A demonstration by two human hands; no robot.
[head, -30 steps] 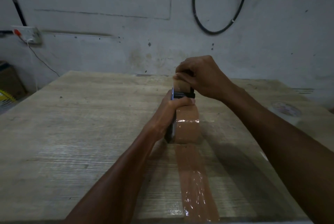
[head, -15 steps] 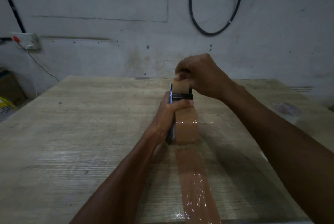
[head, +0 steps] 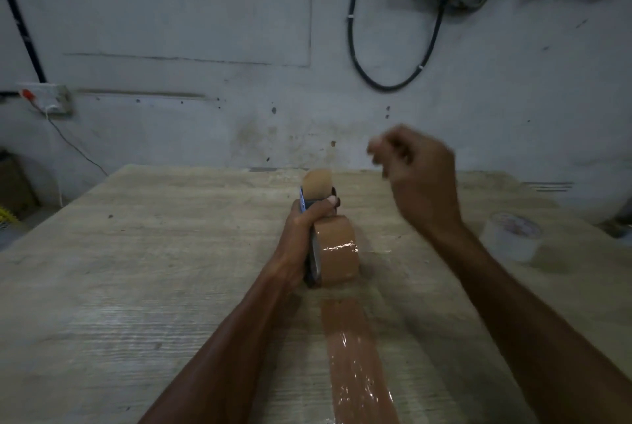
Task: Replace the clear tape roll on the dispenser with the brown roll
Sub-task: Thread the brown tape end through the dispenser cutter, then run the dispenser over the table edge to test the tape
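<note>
Your left fingers [head: 326, 202] are wrapped tight round the dispenser [head: 309, 218], holding it upright on the counter [head: 171, 252] — the thumb hooks over the frame just behind the tape tab [head: 318, 182] that stands up at its far end. The brown roll [head: 337, 254] sits seated on the dispenser, on the near side of those fingers and touching your left hand [head: 302, 235]. Your right hand [head: 420, 177] is raised above the counter, off to the right of the dispenser and clear of it; its fingers are loosely curled and blurred, and as far as can be seen they hold nothing.

The clear roll [head: 511, 235] rests on the counter well to the right, apart from both hands, so the swap itself looks done. A brown strip [head: 355, 362] lies stuck on the counter nearer you than the dispenser. You seem to be at the finishing step — the leader threaded past the cutter. Next, judge whether the tab sits square; if so, set the dispenser down.
</note>
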